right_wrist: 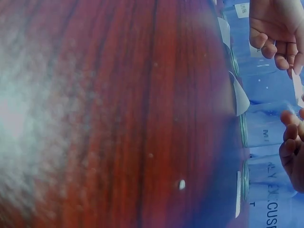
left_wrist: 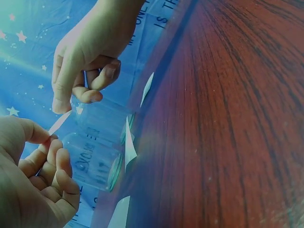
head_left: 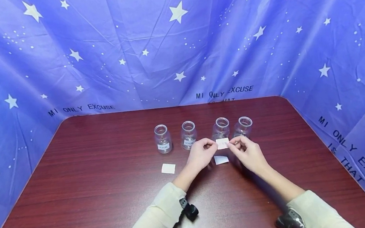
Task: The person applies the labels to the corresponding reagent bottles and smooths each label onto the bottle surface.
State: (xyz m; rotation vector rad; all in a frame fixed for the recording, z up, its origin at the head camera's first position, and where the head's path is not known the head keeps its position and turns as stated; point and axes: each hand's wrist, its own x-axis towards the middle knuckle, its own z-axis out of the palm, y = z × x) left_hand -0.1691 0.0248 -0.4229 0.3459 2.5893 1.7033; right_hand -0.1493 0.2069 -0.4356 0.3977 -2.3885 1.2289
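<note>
Grip: both hands are pinching. The left hand point(head_left: 201, 154) has the left edge of a small printed label point(head_left: 222, 143) between thumb and finger; the right hand point(head_left: 250, 155) has the opposite edge. Neither is clearly nearer, since the label spans the gap between them. Other fingers of both hands are bent; in the left wrist view they stand off the paper.

Position of label: raised off the table point(head_left: 90, 171), print towards the wearer, too small to read. Its long axis runs from one pinch to the other, roughly parallel to the row of jars.

Key relation: from the head view, the third jar from the left point(head_left: 222, 131) lies directly beyond the label, which overlaps the lower front of its glass. Whether paper and glass touch, cannot tell. The rightmost jar point(head_left: 244, 128) lies beyond the right hand and is partly covered by it.

Also noted: the leftmost jar point(head_left: 162, 137) and the second jar point(head_left: 189, 134) each bear a label low on the near side. One white slip point(head_left: 168, 168) lies in front of the leftmost jar; a curled slip point(head_left: 221, 159) lies just below the held label. The right wrist view shows a further slip point(right_wrist: 238, 194) near the rightmost jar.
</note>
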